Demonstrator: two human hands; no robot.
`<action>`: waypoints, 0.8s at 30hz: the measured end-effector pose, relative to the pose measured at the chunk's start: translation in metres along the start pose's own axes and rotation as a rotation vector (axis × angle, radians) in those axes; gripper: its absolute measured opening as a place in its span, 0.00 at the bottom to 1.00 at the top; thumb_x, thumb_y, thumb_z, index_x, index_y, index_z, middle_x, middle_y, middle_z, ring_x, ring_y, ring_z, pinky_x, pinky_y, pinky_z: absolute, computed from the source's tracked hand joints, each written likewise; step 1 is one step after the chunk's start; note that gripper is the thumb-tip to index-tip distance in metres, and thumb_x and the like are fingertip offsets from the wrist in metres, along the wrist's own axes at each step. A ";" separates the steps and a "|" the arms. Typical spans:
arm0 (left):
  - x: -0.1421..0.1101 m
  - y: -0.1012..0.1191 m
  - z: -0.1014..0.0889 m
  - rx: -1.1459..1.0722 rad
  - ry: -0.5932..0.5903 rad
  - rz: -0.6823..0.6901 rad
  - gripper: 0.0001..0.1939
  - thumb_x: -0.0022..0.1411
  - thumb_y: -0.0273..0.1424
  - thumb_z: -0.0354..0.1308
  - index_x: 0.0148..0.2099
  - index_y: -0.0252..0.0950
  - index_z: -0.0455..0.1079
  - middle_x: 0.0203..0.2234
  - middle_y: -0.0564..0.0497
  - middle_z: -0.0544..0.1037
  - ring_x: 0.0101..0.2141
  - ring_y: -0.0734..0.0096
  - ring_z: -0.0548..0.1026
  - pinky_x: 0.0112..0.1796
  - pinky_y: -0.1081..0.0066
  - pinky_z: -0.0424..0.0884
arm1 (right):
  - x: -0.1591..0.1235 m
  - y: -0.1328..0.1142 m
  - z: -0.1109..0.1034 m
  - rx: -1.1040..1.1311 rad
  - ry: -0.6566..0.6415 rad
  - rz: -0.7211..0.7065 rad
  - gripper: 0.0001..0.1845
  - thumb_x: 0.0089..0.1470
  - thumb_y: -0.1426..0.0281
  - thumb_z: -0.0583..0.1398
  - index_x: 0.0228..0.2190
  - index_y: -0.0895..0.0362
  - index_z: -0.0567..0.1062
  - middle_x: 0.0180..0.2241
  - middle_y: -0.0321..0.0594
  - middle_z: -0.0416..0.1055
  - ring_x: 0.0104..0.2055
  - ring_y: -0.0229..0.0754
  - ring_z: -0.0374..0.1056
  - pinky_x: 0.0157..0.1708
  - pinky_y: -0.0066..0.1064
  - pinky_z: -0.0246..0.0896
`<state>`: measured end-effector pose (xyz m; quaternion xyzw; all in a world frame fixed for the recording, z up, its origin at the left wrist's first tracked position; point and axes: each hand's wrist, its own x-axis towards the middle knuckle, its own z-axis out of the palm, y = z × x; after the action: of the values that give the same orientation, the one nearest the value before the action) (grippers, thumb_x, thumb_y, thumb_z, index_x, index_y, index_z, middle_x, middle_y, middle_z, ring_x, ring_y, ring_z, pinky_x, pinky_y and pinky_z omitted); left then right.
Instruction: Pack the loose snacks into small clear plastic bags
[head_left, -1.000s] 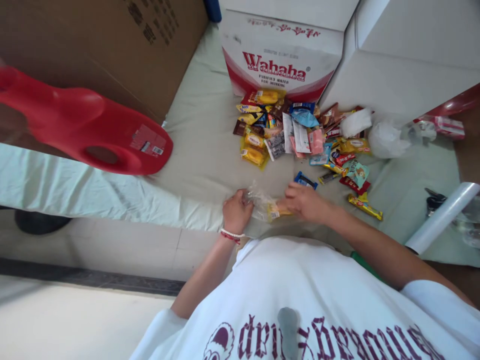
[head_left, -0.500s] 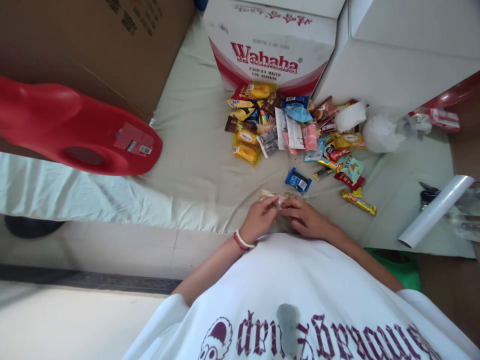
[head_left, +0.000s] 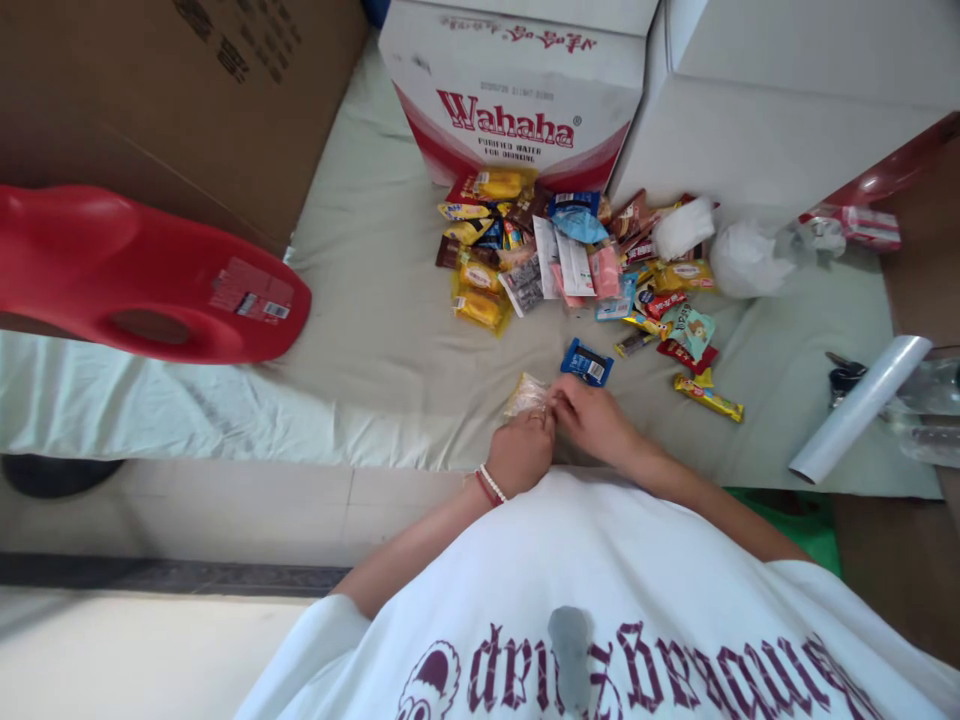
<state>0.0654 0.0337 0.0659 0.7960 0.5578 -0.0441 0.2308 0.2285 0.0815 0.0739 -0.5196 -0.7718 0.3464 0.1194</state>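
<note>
Close in front of my shirt, a small clear, yellowish wrapped snack packet (head_left: 526,394) pokes out above my left hand (head_left: 521,452). The fingers of that hand are curled over the packet's lower part and hide it. My right hand (head_left: 594,418) meets the left one, its thumb and fingers pinched together at the packet's right edge. Just beyond the right hand lies a blue wrapped snack (head_left: 587,362), flat on the cloth. A yellow snack stick (head_left: 708,398) rests farther to the right.
A heap of wrapped snacks (head_left: 574,255) leans by the Wahaha water box (head_left: 517,110). To the left lies a red plastic jug (head_left: 180,290) beside a brown carton (head_left: 225,130). A white roll (head_left: 862,410) and plastic bottles (head_left: 930,410) are on the right, on the pale green cloth (head_left: 360,370).
My left hand has turned over, its back now up and its fingers curled over the packet. The right hand has closed into a pinch, and more of the packet shows on the left.
</note>
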 end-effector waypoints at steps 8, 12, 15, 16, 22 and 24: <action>-0.025 -0.049 0.007 -0.387 0.447 -0.243 0.23 0.73 0.40 0.50 0.63 0.34 0.70 0.29 0.49 0.77 0.31 0.67 0.75 0.38 0.68 0.72 | 0.032 0.012 0.027 0.126 0.032 -0.143 0.13 0.69 0.68 0.49 0.41 0.56 0.73 0.35 0.43 0.75 0.38 0.43 0.70 0.41 0.33 0.62; -0.004 -0.043 0.013 -0.312 0.529 -0.232 0.19 0.68 0.41 0.58 0.52 0.32 0.75 0.39 0.39 0.77 0.44 0.54 0.74 0.47 0.55 0.72 | 0.016 0.008 0.020 0.366 0.023 -0.029 0.17 0.71 0.58 0.49 0.40 0.54 0.72 0.28 0.38 0.71 0.31 0.42 0.69 0.36 0.34 0.64; 0.008 -0.021 0.015 -0.343 0.585 0.009 0.13 0.68 0.36 0.57 0.49 0.34 0.75 0.41 0.40 0.78 0.45 0.57 0.75 0.47 0.58 0.72 | -0.006 0.007 0.012 0.664 0.034 0.184 0.20 0.68 0.50 0.52 0.41 0.52 0.71 0.31 0.36 0.72 0.30 0.42 0.69 0.33 0.34 0.67; 0.011 -0.013 0.014 -0.337 0.586 0.162 0.11 0.68 0.34 0.57 0.48 0.36 0.75 0.42 0.40 0.78 0.47 0.57 0.75 0.48 0.58 0.72 | -0.016 0.008 0.010 0.743 0.054 0.243 0.20 0.66 0.48 0.54 0.41 0.51 0.71 0.33 0.36 0.72 0.32 0.42 0.70 0.33 0.34 0.67; 0.023 0.007 0.000 -0.425 0.414 0.950 0.11 0.68 0.34 0.58 0.50 0.38 0.75 0.46 0.43 0.82 0.57 0.59 0.74 0.56 0.58 0.71 | -0.076 0.037 -0.005 0.949 0.324 0.450 0.18 0.55 0.52 0.67 0.37 0.52 0.73 0.34 0.35 0.72 0.36 0.41 0.68 0.36 0.33 0.68; 0.023 -0.002 -0.001 -0.521 0.439 0.837 0.11 0.69 0.31 0.57 0.52 0.37 0.74 0.47 0.42 0.82 0.57 0.60 0.75 0.54 0.61 0.74 | -0.087 0.061 -0.028 1.022 0.540 0.453 0.17 0.53 0.56 0.69 0.38 0.51 0.73 0.33 0.34 0.71 0.34 0.39 0.68 0.33 0.31 0.68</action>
<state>0.0721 0.0548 0.0586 0.8572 0.2206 0.3587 0.2965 0.3253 0.0301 0.0696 -0.6169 -0.3214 0.5453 0.4678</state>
